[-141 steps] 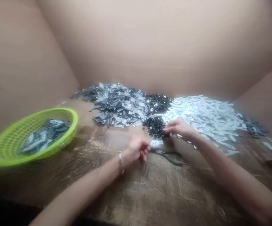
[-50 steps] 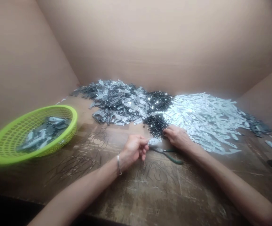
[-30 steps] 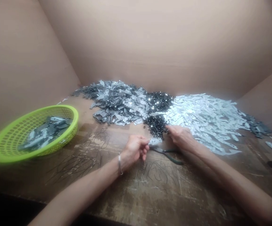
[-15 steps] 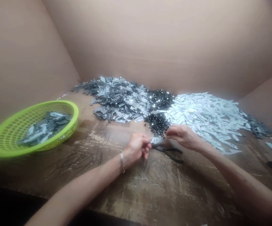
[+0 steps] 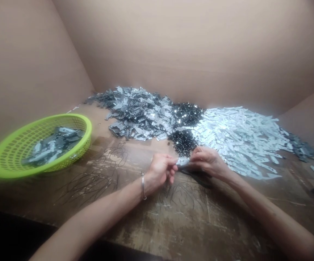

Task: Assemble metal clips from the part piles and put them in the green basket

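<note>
My left hand (image 5: 160, 168), with a metal bangle (image 5: 143, 186) on its wrist, pinches a small silvery metal strip (image 5: 183, 161) at one end. The fingertips of my right hand (image 5: 207, 161) press on the strip's other end. Green-handled pliers (image 5: 199, 175) lie on the wooden table (image 5: 146, 224), mostly hidden under my right hand. Just beyond my hands sits a heap of small black metal parts (image 5: 182, 141). Pale silvery strips (image 5: 241, 139) spread to the right of it.
A lime-green plastic basket (image 5: 64, 115) holding grey metal pieces stands at the left. A large heap of grey metal pieces (image 5: 137, 114) lies at the back, and thin black wires (image 5: 91, 185) are strewn on the table. Cardboard walls (image 5: 200, 47) surround the work area.
My hands have drawn closer together around the strip. My right hand has moved left and now covers most of the pliers. The view has shifted slightly.
</note>
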A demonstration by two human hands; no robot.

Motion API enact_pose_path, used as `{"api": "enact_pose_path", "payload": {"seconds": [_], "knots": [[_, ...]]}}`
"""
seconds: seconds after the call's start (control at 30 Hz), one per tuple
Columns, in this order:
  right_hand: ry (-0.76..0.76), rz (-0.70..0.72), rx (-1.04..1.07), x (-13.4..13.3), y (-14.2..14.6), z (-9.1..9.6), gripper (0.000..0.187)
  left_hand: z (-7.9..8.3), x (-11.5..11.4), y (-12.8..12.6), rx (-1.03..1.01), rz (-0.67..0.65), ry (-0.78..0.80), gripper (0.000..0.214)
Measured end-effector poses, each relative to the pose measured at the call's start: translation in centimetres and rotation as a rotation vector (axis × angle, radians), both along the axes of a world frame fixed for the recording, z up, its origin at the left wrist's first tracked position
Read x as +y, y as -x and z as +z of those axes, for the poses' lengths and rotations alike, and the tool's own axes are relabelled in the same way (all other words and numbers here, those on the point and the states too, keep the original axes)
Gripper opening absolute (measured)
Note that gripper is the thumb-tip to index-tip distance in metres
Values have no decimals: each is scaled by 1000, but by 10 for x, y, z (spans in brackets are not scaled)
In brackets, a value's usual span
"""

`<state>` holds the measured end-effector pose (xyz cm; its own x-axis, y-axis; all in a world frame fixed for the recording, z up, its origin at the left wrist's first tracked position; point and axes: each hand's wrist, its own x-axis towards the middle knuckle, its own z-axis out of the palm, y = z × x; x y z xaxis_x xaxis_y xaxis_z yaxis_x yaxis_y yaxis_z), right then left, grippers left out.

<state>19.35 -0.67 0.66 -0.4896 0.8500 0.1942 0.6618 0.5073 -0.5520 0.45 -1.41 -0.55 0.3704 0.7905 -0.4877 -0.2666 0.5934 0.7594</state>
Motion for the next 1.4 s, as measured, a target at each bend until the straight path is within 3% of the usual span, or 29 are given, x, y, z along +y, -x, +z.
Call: {"api": "enact_pose_path", "payload": {"seconds": [0.5,0.67,0.83,1.17,1.4], "knots": [[29,6,48,-2,1,-5,11,3,0,0,4,-19,1,7],[42,29,131,-1,1,1,10,1,1,0,7,-6,5,9],[4,-40,133,3,-4,9,11,-1,2,4,7,-12,-1,9],[-183,-446,-212,68,-26,-8,20,-2,6,9,14,-6,10,9],[-178,-414,-447,115,-14,-15,24,0,9,7,34,2,17,10]]}}
